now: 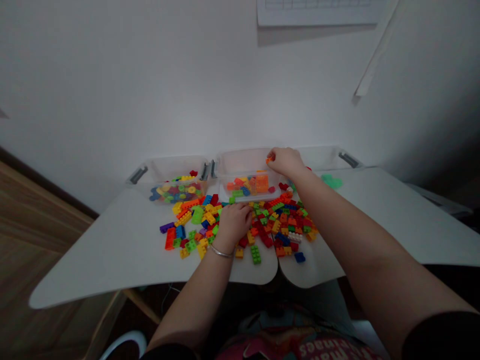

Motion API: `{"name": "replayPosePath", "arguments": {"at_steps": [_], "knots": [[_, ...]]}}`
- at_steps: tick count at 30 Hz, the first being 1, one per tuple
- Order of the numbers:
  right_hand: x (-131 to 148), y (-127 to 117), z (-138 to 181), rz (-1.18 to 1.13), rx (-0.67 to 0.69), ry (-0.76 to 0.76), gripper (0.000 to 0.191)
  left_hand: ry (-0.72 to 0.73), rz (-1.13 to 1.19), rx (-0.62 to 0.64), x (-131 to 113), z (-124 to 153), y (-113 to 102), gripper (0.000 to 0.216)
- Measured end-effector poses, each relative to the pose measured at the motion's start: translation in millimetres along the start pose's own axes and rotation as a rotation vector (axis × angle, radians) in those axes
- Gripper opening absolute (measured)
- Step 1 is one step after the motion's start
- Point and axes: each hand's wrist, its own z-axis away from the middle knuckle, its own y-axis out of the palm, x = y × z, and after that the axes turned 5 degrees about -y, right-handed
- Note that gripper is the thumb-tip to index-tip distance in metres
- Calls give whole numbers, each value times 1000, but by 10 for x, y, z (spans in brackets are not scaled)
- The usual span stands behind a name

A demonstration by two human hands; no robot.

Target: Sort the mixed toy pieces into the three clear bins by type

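Note:
My right hand point(285, 161) is raised over the middle clear bin point(225, 172), its fingertips pinched on a small orange brick point(268, 160). Orange, green and blue bricks lie in that bin. My left hand point(233, 220), with a thin bracelet at the wrist, rests knuckles-up on the pile of coloured bricks point(277, 222) spread over the white table point(112, 245); its fingers are curled down into the bricks, and what they grip is hidden.
A left clear bin point(157, 172) holds mixed round and square pieces. A third clear bin point(326, 157) stands at the right, with a green flat piece point(332, 181) beside it. The white wall is right behind the bins.

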Motion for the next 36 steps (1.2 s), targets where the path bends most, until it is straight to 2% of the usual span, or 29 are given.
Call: {"name": "replayPosePath", "arguments": {"at_steps": [4, 11, 16, 20, 22, 25, 28, 31, 33, 36], "knots": [[21, 30, 4, 31, 37, -15, 32, -1, -5, 5, -6, -2, -9, 22], [17, 61, 83, -45, -55, -25, 32, -8, -16, 9, -15, 1, -10, 22], [-58, -26, 235, -372, -265, -122, 35, -13, -17, 5, -12, 0, -5, 21], [-154, 21, 567, -506, -483, -52, 35, -12, -16, 2, -20, 3, -16, 21], [-228, 96, 774, -491, -521, -7, 35, -9, -18, 0, -23, 6, -21, 21], [-396, 229, 1044, -303, -428, 44, 33, -8, -21, 2, -24, 7, -21, 21], [-591, 369, 1211, -43, -182, 128, 31, -7, -17, 1, -19, 5, -10, 22], [-719, 509, 1282, 60, 51, 185, 32, -5, -16, -6, -14, 4, 5, 21], [-738, 585, 1302, 82, 105, 178, 33, -7, -18, -8, -14, 4, 8, 21], [-695, 656, 1324, 124, 111, 171, 36, -8, -24, -5, -21, 4, 3, 21]]}}
